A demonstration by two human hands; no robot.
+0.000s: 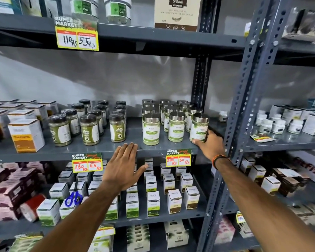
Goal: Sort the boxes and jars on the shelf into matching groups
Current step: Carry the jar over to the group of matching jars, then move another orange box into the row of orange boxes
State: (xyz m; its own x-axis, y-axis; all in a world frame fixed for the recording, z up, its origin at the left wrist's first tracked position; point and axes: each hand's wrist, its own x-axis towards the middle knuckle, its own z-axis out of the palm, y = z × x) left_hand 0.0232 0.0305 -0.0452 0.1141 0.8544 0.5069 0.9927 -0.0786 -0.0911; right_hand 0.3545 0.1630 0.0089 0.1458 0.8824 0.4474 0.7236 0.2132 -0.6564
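The right hand (210, 144) wraps loosely round the base of the silver-lidded jar (199, 127) at the shelf's (102, 148) front right corner (thumb in front, fingers behind it). The left hand (123, 167) is flat and empty, fingertips at the shelf's front edge, between the dark-lidded jars (88, 129) and the silver-lidded group.

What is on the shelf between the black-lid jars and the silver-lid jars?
Nothing: the head view shows bare grey shelf between the black-lid jars and the silver-lid jars.
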